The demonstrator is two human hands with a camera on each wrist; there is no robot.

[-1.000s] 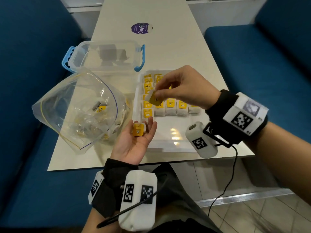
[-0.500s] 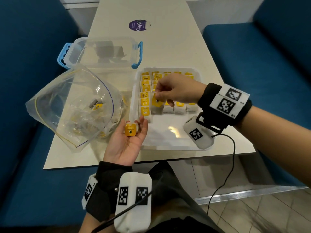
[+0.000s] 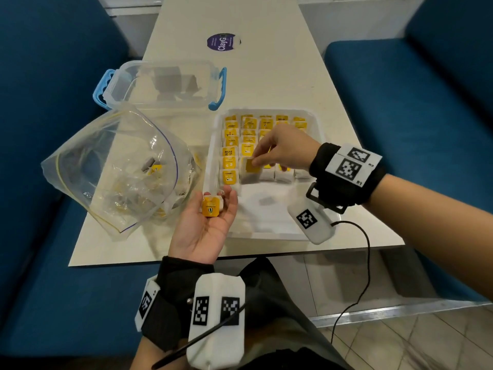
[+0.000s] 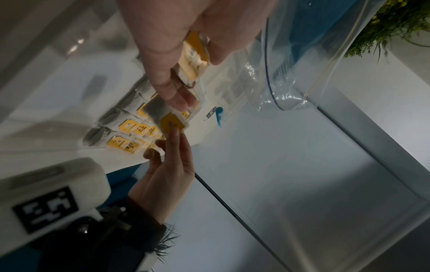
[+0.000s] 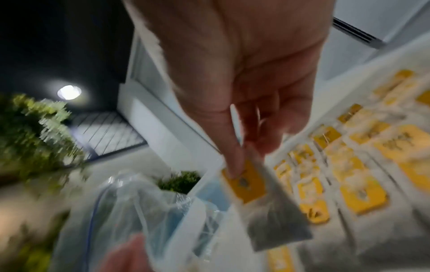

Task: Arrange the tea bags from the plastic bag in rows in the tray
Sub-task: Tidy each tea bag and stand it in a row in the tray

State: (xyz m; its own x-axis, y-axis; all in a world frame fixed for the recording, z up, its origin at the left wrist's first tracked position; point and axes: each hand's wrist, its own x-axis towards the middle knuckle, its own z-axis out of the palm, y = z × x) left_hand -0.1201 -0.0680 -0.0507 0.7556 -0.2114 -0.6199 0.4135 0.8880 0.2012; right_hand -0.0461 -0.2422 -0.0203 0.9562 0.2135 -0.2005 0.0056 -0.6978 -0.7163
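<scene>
A white tray (image 3: 269, 225) holds several rows of yellow-tagged tea bags (image 3: 230, 152). My right hand (image 3: 256, 162) pinches one tea bag (image 3: 249, 169) by its yellow tag between thumb and forefinger. That bag hangs low at the front row, just right of the left column. The same pinch shows in the right wrist view (image 5: 250, 181) and in the left wrist view (image 4: 171, 124). My left hand (image 3: 226, 209) lies palm up at the tray's front left corner. Another tea bag (image 3: 212, 206) rests on its fingers. The plastic bag (image 3: 114, 166) lies open to the left with several tea bags inside.
A clear container (image 3: 165, 86) with blue handles stands behind the plastic bag and the tray. A round purple sticker (image 3: 222, 42) sits farther back on the white table (image 3: 280, 76). Blue benches flank the table. The tray's front part is bare.
My right hand has come down and slightly left with its tea bag, from above the tray to the front row. My left hand still carries its tea bag in place.
</scene>
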